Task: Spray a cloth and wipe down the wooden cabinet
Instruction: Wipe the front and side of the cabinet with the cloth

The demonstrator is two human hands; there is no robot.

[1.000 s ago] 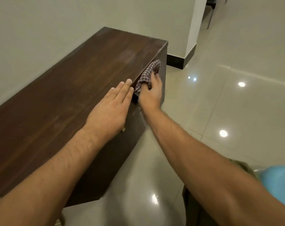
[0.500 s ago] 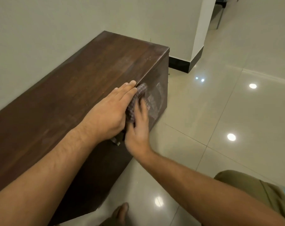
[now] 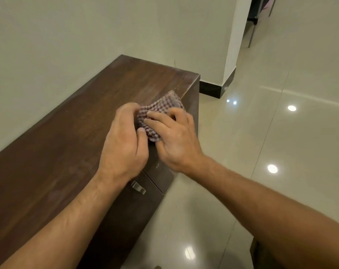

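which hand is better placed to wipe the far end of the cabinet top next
Probably the right hand. Its fingers lie spread over the checked cloth, which sits by the front edge of the cabinet near the far end. The left hand only pinches the cloth's near side.

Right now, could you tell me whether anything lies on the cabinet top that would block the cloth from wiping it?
Nothing visible does. Both the left hand and right hand hold the checked cloth near the cabinet top's front edge, and the visible wood is bare.
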